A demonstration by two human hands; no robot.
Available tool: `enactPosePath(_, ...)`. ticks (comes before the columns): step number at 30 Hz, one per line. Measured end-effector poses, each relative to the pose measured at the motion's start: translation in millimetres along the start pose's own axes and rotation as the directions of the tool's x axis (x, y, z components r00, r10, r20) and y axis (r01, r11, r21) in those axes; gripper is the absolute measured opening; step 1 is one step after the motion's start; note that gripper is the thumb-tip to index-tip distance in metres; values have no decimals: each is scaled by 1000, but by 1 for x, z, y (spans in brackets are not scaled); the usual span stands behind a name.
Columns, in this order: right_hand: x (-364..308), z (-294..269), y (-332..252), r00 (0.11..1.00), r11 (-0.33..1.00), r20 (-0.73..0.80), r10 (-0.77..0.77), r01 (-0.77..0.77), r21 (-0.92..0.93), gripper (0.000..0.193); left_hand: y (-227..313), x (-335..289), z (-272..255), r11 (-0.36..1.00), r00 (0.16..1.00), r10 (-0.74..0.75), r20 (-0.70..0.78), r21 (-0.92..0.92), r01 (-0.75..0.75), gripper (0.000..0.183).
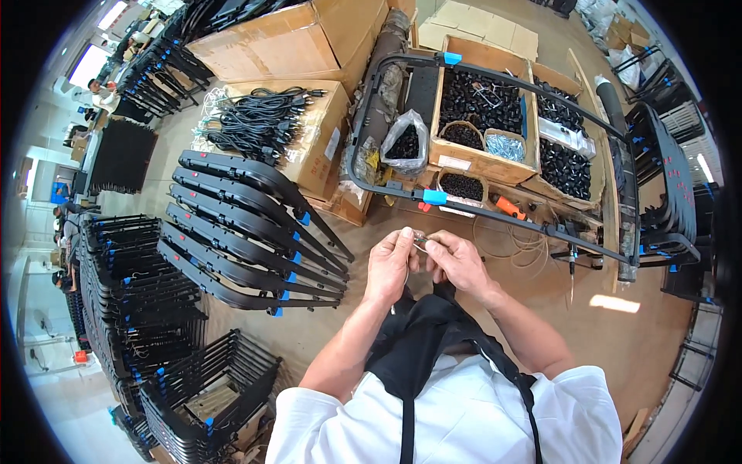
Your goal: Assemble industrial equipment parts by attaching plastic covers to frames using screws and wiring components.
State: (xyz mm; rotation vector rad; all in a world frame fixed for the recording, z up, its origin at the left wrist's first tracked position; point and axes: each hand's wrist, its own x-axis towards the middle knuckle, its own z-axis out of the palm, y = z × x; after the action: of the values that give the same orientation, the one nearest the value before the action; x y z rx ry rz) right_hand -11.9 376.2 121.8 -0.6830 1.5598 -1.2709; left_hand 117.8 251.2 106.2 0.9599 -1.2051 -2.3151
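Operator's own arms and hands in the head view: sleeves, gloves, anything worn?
White short sleeves, forearms bare. No gloves on the left hand or right hand; no watch or wristband seen. Black apron with straps over a white shirt.

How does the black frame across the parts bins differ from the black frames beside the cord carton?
The frame across the bins is single; the frames beside the carton are several, closely overlapping. The single frame's opening shows small parts; the grouped frames partly hide one another. Both are black with blue pieces.
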Motion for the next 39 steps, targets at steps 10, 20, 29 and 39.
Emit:
enactPosePath(10,49,35,17,977,906,-42,211,-179,384,33,-6,28,-60,949,985,-138,107,-271,163,37)
enactPosePath(20,74,51,42,960,698,132,249,-272,662,30,-9,46,-83,819,933,-304,194,-447,360,34)
enactPosePath(29,88,35,70,870,713,331,366,-490,501,21,-15,55,-100,938,973,-228,34,275,210,26)
enactPosePath(39,111,63,114,948,928,60,312,-317,195,30,-19,134,-116,972,976,-211,-46,98,214,22)
